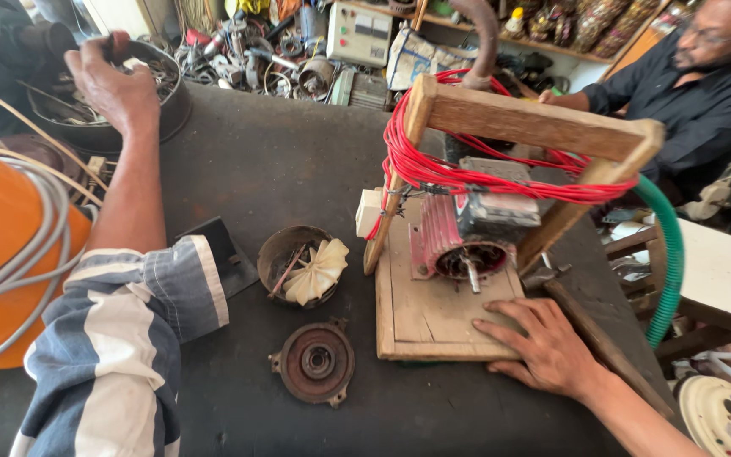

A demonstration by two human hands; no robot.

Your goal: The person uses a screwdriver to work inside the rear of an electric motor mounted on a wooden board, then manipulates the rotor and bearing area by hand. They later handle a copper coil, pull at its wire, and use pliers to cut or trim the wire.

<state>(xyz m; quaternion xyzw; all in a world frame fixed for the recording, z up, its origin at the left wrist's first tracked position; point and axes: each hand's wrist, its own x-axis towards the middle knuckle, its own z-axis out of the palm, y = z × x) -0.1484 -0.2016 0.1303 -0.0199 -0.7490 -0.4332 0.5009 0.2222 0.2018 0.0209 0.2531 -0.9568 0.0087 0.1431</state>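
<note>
Motor: red finned housing, end open, shaft exposed, on wooden board.
Right hand: flat, fingers spread on the board, gripping nothing.
Left hand: fingers closed inside metal bowl; contents of grip unclear.

There is one view only — a head-worn camera, looking steeply down and forward over a dark workbench from the person's own standing place at its near edge. It sits close: the striped sleeve fills the lower left corner, and the right hand lies low in the frame, while the left hand reaches to the far upper left. The wide lens bends the edges, so the bench curves away. The far side of the frame takes in cluttered shelves and, at upper right, another person seated across the bench — facing back toward the camera. With no second view, nothing is shared.
</note>
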